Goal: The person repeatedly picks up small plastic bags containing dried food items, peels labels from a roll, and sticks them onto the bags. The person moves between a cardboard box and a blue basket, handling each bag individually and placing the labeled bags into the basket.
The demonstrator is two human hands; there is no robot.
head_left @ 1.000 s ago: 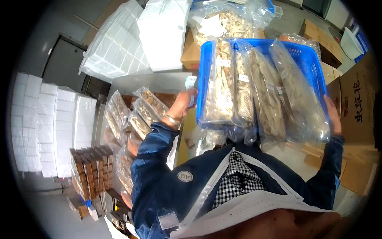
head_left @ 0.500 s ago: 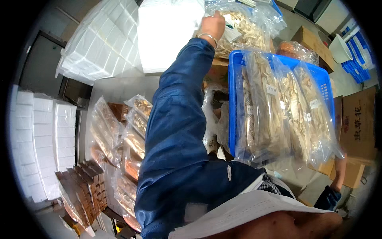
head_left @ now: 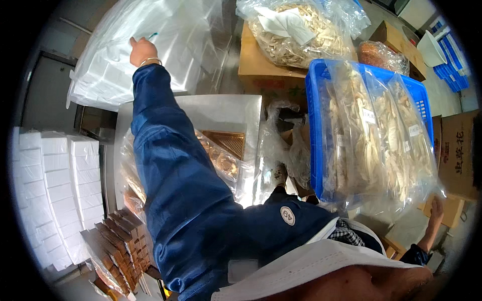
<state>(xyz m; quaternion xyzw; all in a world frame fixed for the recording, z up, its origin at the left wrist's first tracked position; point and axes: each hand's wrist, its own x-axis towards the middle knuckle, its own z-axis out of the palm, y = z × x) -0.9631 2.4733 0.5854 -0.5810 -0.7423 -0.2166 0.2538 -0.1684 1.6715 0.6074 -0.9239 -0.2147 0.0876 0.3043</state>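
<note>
At the end of a dark blue sleeve, my left hand (head_left: 144, 51) lies over the clear plastic film (head_left: 108, 62) on a stack of white boxes. Its index finger points out and the others look curled. A small teal thing (head_left: 153, 35) shows at the fingers, too small to name. At the far right, my right hand (head_left: 436, 206) is beside the lower corner of a clear bag of pale dried strips (head_left: 412, 145); its fingers are partly hidden, so I cannot tell whether it grips. Several such bags lie side by side in a blue plastic basket (head_left: 315, 125).
A metal table (head_left: 231, 105) carries bagged dried goods (head_left: 221, 158) under my left arm. Beyond stands a carton (head_left: 253, 62) with a large bag of pale dried strips (head_left: 291, 45) on it. White boxes (head_left: 57, 195) and brown trays (head_left: 120, 241) are stacked at left.
My left hand has swung left, from beside the large bag to the wrapped stack. The bright white block seen earlier now looks covered by film. The basket sits slightly further right in view.
</note>
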